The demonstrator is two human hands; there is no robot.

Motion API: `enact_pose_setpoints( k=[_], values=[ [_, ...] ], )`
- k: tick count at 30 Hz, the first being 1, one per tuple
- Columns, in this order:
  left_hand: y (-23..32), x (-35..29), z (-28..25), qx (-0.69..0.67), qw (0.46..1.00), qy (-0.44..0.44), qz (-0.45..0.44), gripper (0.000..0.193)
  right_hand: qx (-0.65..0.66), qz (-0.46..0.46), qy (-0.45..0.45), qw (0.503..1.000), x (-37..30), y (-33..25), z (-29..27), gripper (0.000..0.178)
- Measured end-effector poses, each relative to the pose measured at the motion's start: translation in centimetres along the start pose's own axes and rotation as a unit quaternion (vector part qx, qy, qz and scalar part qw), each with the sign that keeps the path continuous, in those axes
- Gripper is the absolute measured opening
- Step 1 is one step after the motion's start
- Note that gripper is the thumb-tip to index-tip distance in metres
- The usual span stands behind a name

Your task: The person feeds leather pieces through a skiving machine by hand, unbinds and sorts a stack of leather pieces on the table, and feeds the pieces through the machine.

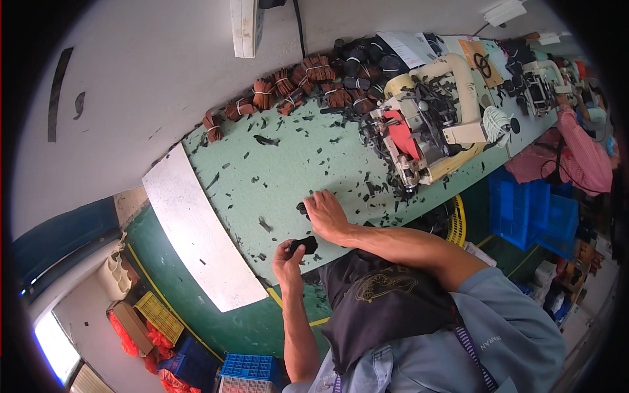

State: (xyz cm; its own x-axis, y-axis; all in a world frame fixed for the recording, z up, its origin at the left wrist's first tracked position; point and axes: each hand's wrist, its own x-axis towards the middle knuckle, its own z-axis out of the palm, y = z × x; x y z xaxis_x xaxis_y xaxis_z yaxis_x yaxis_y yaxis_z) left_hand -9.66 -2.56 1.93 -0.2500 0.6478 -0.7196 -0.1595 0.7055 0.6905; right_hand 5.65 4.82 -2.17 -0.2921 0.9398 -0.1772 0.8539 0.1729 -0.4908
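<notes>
My left hand point(288, 262) is closed, thumb on top, around a small black piece point(304, 246) that looks like folded cloth or strap. It is held just over the near edge of the green table point(295, 164). Farther in over the tabletop, my right hand point(327, 213) has its fingers bent together. A smaller dark piece point(302, 208) shows at its thumb side and seems pinched there; its exact kind is too small to tell. Black scraps point(265, 224) lie scattered around both hands.
A sewing-type machine point(419, 124) with a red plate stands on the right of the table. Along the wall lie tied reddish-brown bundles point(263, 93) and black rolls point(357, 56). A white board point(200, 229) covers the left end. Blue crates point(517, 203) and a co-worker's pink sleeve point(586, 154) are at right.
</notes>
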Motion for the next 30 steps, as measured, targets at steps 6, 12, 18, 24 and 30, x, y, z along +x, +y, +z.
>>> enact_pose_setpoints(
  k=[6, 12, 18, 24, 30],
  values=[
    [1.4, -0.6, 1.4, -0.089, 0.993, -0.062, -0.05, 0.026, 0.188, 0.022, 0.014, 0.982, -0.7, 2.5, 1.1, 0.029],
    [5.8, -4.1, 3.8, -0.166, 0.976, -0.139, -0.028, 0.034, 0.438, 0.197, -0.21, 0.852, -1.7, 1.7, -10.0, 0.03],
    [7.8, -6.4, 8.9, -0.066, 0.981, -0.178, 0.037, 0.051, 0.617, 0.215, -0.273, 0.706, -5.1, 3.8, -15.6, 0.022],
    [8.0, -9.6, 14.8, 0.071, 0.978, -0.183, 0.075, 0.057, 0.545, 0.126, -0.22, 0.799, -8.8, 7.2, -18.8, 0.032],
    [8.4, -13.8, 19.0, 0.378, 0.842, -0.188, 0.337, 0.053, 0.42, 0.036, -0.31, 0.852, -12.6, 12.0, -25.3, 0.051]
  ],
)
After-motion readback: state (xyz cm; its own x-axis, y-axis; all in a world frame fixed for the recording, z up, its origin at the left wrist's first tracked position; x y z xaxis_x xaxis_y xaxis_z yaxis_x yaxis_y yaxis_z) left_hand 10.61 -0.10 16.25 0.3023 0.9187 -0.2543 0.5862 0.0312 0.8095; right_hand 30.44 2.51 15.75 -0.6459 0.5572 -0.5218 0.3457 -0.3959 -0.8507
